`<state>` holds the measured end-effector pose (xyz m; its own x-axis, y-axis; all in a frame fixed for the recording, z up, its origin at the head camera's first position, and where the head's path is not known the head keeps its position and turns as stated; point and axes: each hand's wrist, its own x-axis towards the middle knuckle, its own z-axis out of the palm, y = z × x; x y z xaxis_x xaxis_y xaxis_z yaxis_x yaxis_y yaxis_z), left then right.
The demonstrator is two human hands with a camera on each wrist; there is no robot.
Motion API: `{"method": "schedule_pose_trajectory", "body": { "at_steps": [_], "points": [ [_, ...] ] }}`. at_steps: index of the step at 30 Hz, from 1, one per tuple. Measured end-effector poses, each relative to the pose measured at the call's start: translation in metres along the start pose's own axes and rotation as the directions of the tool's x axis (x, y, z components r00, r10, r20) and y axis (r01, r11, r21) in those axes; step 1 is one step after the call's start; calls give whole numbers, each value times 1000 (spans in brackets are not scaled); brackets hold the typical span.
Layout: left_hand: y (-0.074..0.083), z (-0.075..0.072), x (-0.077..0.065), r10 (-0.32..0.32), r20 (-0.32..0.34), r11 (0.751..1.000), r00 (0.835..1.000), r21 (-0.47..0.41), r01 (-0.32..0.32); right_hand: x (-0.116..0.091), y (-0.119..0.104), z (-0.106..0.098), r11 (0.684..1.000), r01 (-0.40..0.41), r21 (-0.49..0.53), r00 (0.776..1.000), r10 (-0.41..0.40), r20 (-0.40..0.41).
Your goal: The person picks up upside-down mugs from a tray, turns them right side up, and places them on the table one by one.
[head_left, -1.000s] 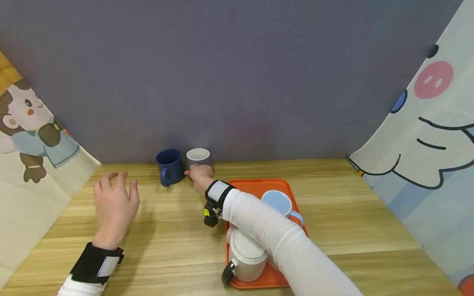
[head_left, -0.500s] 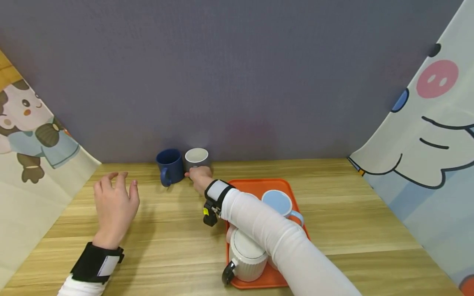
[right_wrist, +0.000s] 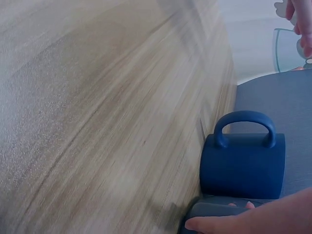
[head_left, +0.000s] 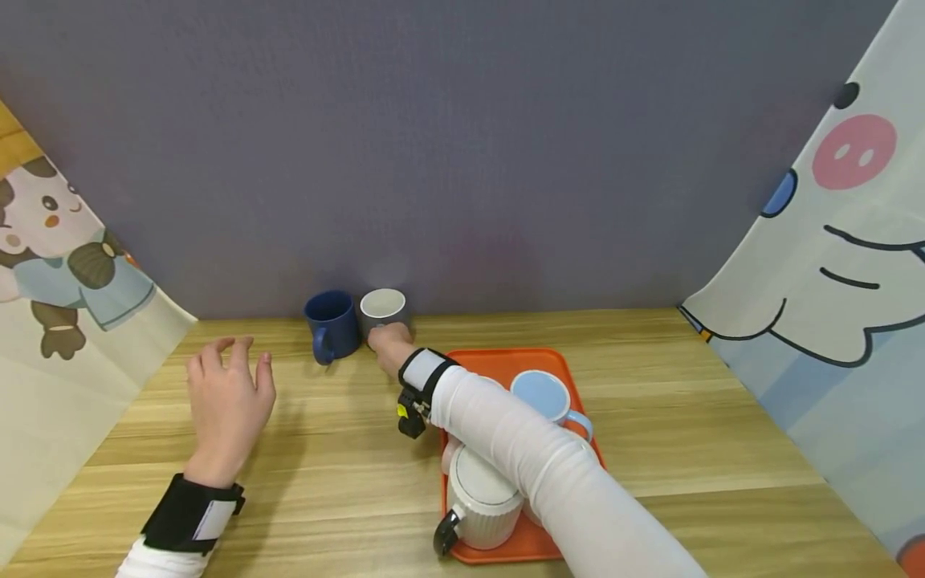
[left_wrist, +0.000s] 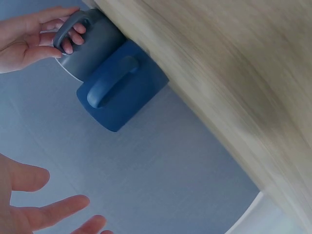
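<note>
A dark grey mug (head_left: pixel 384 303) with a white inside stands upright near the grey back wall. My right hand (head_left: pixel 393 347) grips its handle, with several fingers curled through it, as the left wrist view shows of the mug (left_wrist: pixel 92 48). Just left of it is a dark blue mug (head_left: pixel 335 327), upright, its handle toward me; in the right wrist view the blue mug (right_wrist: pixel 243 165) stands close beside the grey one. My left hand (head_left: pixel 230 405) hovers over the left of the table, fingers loosely spread, holding nothing.
Under my right forearm lies an orange tray (head_left: pixel 499 363). It bears a light blue mug (head_left: pixel 540 395), a white ridged mug (head_left: pixel 486 510) with a black handle, and others partly hidden by the sleeve. A grey wall (head_left: pixel 462 160) bounds the table (head_left: pixel 694 449) behind.
The grey mug has shifted very slightly left, nearer the blue mug. My right thumb, which stuck out to the left, has tucked in at the handle. My left hand has barely moved.
</note>
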<state>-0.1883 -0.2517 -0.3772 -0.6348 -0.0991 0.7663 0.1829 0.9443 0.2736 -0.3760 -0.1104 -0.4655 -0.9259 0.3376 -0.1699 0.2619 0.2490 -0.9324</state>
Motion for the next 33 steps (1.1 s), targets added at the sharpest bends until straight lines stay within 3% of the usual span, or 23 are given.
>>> {"method": "schedule_pose_trajectory", "body": {
  "at_steps": [3,9,14,17,21,23,27,28,30,33],
  "points": [
    [0,0,0,-1,1,1000,1000,1,1,-5,-3,-6,999,11,-44,1000,-10,16],
    [2,-1,1,9,-10,1000,1000,10,-9,28,17,20,999,7,-51,1000,-6,15],
    [2,-1,1,5,-7,1000,1000,10,-5,53,30,38,1000,-22,14,1000,22,15],
    [2,0,1,3,-1,1000,1000,7,-3,46,24,32,996,-58,61,998,56,32],
    [3,1,0,1,5,1000,1000,9,-1,26,6,10,983,-115,146,986,96,133],
    [4,2,1,1,8,1000,1000,10,-1,21,-2,-1,974,-141,179,975,105,194],
    [8,5,2,14,17,1000,1000,-7,-14,32,-8,-17,940,-225,255,938,139,316],
    [9,6,2,19,20,1000,1000,-14,-19,25,-14,-27,935,-245,256,931,153,332],
    [12,9,1,29,20,999,999,-27,-29,14,-24,-50,915,-299,271,895,171,412],
    [13,11,1,36,17,999,999,-35,-35,-29,-55,-100,886,-382,264,831,204,518]
  ]
}}
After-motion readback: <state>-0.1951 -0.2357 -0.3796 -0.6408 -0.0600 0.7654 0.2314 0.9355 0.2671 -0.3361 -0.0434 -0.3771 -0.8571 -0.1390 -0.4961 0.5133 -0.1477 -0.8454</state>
